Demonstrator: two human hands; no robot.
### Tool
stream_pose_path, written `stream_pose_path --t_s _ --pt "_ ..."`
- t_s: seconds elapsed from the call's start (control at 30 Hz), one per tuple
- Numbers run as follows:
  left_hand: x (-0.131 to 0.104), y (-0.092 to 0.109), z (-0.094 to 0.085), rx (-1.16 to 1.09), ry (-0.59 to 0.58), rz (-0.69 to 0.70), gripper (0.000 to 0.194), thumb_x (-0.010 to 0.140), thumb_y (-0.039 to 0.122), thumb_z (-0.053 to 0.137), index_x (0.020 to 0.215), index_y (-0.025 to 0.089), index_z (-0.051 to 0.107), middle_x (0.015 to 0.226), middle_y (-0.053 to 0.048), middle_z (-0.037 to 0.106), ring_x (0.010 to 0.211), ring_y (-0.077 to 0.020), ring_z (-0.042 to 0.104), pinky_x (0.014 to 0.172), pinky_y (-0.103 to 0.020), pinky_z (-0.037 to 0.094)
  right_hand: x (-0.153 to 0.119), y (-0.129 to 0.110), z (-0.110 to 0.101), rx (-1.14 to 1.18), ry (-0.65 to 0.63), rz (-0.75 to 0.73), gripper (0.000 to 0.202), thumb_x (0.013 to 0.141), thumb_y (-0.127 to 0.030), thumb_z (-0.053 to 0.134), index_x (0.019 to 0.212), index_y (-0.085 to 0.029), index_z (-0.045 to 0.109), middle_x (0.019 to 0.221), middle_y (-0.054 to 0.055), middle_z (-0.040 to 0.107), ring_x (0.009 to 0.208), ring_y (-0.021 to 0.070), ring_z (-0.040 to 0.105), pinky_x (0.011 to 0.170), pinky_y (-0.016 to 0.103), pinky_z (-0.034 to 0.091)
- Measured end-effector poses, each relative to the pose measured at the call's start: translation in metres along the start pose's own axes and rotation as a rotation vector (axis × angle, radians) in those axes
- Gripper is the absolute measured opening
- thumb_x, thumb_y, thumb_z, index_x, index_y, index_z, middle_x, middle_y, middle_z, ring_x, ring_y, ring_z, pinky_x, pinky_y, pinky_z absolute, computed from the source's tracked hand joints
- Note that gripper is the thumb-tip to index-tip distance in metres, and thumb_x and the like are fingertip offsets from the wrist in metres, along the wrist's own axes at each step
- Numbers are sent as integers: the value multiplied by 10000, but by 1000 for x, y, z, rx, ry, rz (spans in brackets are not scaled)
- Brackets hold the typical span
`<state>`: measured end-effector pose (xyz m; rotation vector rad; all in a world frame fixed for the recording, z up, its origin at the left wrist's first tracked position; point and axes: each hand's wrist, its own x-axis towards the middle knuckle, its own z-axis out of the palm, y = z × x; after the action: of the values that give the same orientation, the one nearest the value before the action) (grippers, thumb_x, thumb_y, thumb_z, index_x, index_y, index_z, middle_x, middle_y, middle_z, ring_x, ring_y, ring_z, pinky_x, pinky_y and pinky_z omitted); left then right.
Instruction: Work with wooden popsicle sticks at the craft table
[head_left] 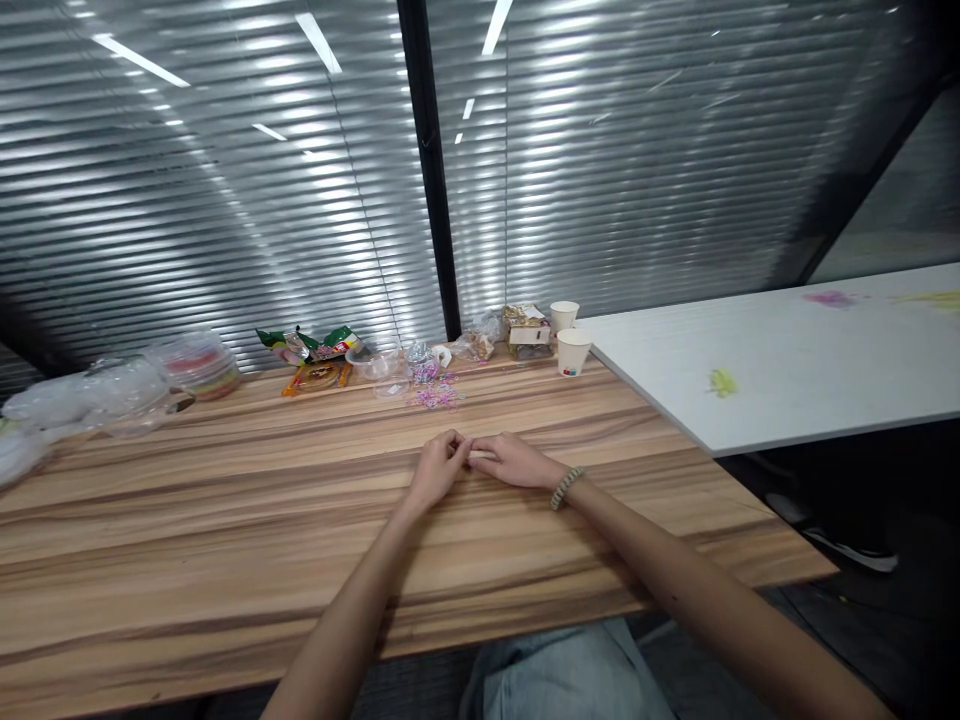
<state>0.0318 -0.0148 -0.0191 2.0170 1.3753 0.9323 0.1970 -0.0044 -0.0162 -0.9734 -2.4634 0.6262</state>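
My left hand (439, 470) and my right hand (514, 460) meet fingertip to fingertip just above the wooden table (225, 560). On both, the fingers are bent and pinched together. Whatever small thing may sit between the fingertips is too small to make out. A beaded bracelet (566, 488) circles my right wrist. Beyond my hands, nearest to them, lies a loose heap of small pink and purple pieces (437, 393).
Along the table's back stand two paper cups (573, 352), a small box (529, 335), clear plastic bowls (375, 362) and a green snack bag (326, 345). Plastic-wrapped containers (199, 365) sit at the left. A white table (787, 370) adjoins on the right, with a yellow clump (722, 382).
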Motion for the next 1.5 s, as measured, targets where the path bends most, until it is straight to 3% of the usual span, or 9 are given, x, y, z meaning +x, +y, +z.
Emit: stream_pose_path --t_s 0.9,1.5 --pt "0 0 -1 -233 22 -72 281 802 397 469 689 151 541 575 1 571 526 -106 501 522 -193 363 0 1 2 6 -1 -24 281 885 -319 372 934 -179 612 877 51 664 742 165 589 674 228 381" --pt "-1 6 -3 -262 27 -139 308 774 437 487 680 149 543 531 10 547 458 -100 472 463 -191 346 -3 -7 -2 -98 -10 -5 284 891 -329 366 997 -173 579 920 69 655 773 175 584 657 232 358"
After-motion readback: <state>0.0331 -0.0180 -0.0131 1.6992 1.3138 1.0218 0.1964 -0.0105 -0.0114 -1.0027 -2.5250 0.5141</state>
